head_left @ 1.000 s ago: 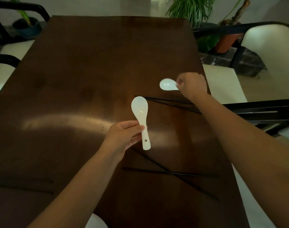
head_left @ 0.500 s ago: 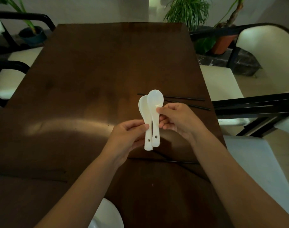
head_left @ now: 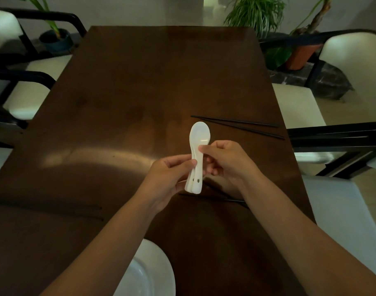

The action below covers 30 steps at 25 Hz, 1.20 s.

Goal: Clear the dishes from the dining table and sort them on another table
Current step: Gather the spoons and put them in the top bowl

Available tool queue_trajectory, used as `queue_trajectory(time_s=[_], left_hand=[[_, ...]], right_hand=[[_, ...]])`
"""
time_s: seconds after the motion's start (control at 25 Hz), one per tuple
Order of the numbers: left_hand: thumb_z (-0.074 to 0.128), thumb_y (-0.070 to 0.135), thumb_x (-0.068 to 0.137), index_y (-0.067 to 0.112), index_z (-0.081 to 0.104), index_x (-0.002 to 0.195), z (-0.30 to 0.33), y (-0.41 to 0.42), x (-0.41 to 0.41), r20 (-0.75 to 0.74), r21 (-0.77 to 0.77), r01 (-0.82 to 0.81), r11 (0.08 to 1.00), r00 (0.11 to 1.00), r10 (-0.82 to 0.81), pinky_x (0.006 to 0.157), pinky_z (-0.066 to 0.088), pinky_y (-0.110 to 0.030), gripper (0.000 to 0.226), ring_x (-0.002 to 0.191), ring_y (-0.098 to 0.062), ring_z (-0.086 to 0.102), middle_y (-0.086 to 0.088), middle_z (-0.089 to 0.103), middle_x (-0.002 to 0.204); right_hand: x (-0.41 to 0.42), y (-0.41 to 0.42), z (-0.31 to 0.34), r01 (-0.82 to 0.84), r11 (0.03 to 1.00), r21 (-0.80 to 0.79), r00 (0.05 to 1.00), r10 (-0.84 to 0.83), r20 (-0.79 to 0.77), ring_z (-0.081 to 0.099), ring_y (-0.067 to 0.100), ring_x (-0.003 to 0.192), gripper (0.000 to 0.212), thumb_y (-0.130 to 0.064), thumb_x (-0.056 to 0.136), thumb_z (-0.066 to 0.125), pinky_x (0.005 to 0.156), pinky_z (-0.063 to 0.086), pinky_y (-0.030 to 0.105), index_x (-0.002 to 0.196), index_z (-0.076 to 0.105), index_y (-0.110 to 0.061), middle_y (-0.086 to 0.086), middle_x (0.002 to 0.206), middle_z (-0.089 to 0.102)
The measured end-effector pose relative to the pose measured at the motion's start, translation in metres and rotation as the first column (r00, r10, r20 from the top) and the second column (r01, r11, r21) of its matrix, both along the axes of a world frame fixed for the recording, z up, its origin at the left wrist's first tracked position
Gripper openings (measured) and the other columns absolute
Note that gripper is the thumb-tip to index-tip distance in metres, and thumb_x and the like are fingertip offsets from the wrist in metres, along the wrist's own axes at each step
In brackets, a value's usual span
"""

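Both hands (head_left: 168, 178) (head_left: 227, 161) pinch nested spoons (head_left: 199, 146) above chopsticks (head_left: 238, 124); faint pair, perhaps chopsticks, lies left (head_left: 50, 208).

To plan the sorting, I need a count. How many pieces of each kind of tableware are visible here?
spoons: 2
chopsticks: 6
plate: 1
Total: 9

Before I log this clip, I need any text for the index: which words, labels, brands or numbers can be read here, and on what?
None: no readable text anywhere.
Stacked white ceramic soup spoons: plain, only a small hole near each handle end.
Dark brown wooden dining table: no label.
Black chopsticks: no visible marking.
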<state>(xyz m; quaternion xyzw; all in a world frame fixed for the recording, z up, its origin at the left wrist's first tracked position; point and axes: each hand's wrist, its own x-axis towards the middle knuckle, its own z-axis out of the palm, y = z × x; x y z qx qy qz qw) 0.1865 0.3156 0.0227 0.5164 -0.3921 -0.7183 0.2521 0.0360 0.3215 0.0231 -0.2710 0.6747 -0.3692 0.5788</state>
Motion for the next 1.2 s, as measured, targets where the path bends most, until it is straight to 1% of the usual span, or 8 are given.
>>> queue_trajectory(time_s=[0.08, 0.24, 0.36, 0.56, 0.68, 0.84, 0.92, 1.2], left_hand=[[0.062, 0.017, 0.084, 0.019, 0.072, 0.090, -0.001, 0.001, 0.008, 0.011, 0.043, -0.016, 0.999, 1.000, 0.016, 0.058, 0.054, -0.022, 0.012, 0.076, -0.012, 0.071, 0.000, 0.075, 0.086], [0.058, 0.018, 0.086, 0.016, 0.069, 0.099, 0.002, 0.001, 0.029, 0.080, 0.025, 0.089, 0.996, 0.993, -0.090, 0.062, 0.054, -0.024, 0.017, 0.070, -0.010, 0.069, -0.007, 0.073, 0.096], [0.057, 0.020, 0.087, 0.020, 0.069, 0.093, 0.012, 0.003, 0.043, 0.139, -0.013, 0.154, 0.988, 0.979, -0.150, 0.064, 0.055, -0.025, 0.014, 0.070, -0.011, 0.068, -0.005, 0.074, 0.093], [0.063, 0.016, 0.083, 0.014, 0.069, 0.100, 0.042, 0.011, 0.080, 0.114, -0.019, 0.210, 0.977, 0.972, -0.207, 0.065, 0.058, -0.027, 0.018, 0.076, -0.016, 0.071, -0.005, 0.075, 0.091], [0.066, 0.011, 0.081, 0.009, 0.068, 0.102, 0.056, 0.025, 0.114, 0.153, -0.013, 0.205, 0.979, 0.968, -0.200, 0.061, 0.057, -0.024, 0.021, 0.077, -0.017, 0.072, -0.008, 0.073, 0.088], [0.064, 0.006, 0.081, 0.005, 0.068, 0.103, 0.064, 0.042, 0.159, 0.226, -0.005, 0.225, 0.974, 0.949, -0.218, 0.064, 0.058, -0.024, 0.022, 0.080, -0.017, 0.068, -0.012, 0.070, 0.092], [0.065, 0.005, 0.081, 0.007, 0.068, 0.102, 0.062, 0.052, 0.183, 0.277, -0.003, 0.271, 0.962, 0.925, -0.260, 0.064, 0.058, -0.023, 0.021, 0.083, -0.017, 0.067, -0.010, 0.070, 0.092], [0.068, 0.001, 0.076, 0.006, 0.069, 0.087, 0.030, 0.089, 0.238, 0.379, 0.101, 0.267, 0.958, 0.880, -0.285, 0.060, 0.057, -0.021, 0.012, 0.082, -0.020, 0.069, -0.013, 0.070, 0.091]], right_hand=[[0.005, 0.000, -0.005, -0.033, 0.999, -0.031, 0.984, 0.027, -0.174, 0.057, 0.007, 0.052, 0.017, -0.026, 0.079, 0.070, 0.041, 0.045, 0.017, 0.083, 0.054, -0.021, 0.001, 0.076, 0.063], [0.004, -0.003, -0.002, -0.055, 0.975, -0.216, 0.978, 0.009, -0.210, 0.062, 0.012, 0.087, 0.035, -0.029, 0.084, 0.064, 0.066, 0.057, 0.025, 0.113, 0.047, -0.034, -0.005, 0.096, 0.060], [0.009, -0.004, 0.008, -0.186, 0.938, -0.294, 0.922, 0.063, -0.381, 0.061, 0.011, 0.089, 0.009, -0.022, 0.089, 0.058, 0.061, 0.057, 0.021, 0.096, 0.062, -0.026, -0.009, 0.089, 0.061], [0.034, 0.022, 0.023, -0.054, 0.930, -0.365, 0.913, -0.101, -0.395, 0.061, 0.008, 0.083, 0.007, -0.019, 0.088, 0.059, 0.057, 0.055, 0.016, 0.086, 0.064, -0.024, -0.008, 0.086, 0.062], [0.060, 0.052, 0.029, 0.081, 0.938, -0.336, 0.928, -0.194, -0.318, 0.060, 0.012, 0.086, 0.012, -0.018, 0.087, 0.060, 0.064, 0.058, 0.025, 0.081, 0.062, -0.028, -0.009, 0.085, 0.061], [0.109, 0.099, 0.031, 0.146, 0.964, -0.222, 0.948, -0.200, -0.246, 0.060, 0.008, 0.074, 0.023, -0.014, 0.086, 0.060, 0.045, 0.050, 0.013, 0.072, 0.058, -0.031, -0.011, 0.080, 0.060], [0.134, 0.123, 0.027, 0.143, 0.977, -0.159, 0.954, -0.179, -0.240, 0.063, 0.010, 0.073, 0.023, -0.012, 0.085, 0.061, 0.052, 0.057, 0.023, 0.071, 0.058, -0.030, -0.007, 0.079, 0.063], [0.193, 0.176, 0.005, -0.083, 0.995, 0.050, 0.755, 0.095, -0.648, 0.060, 0.013, 0.083, 0.010, -0.025, 0.081, 0.057, 0.080, 0.041, 0.029, 0.088, 0.064, -0.026, -0.008, 0.081, 0.062]])
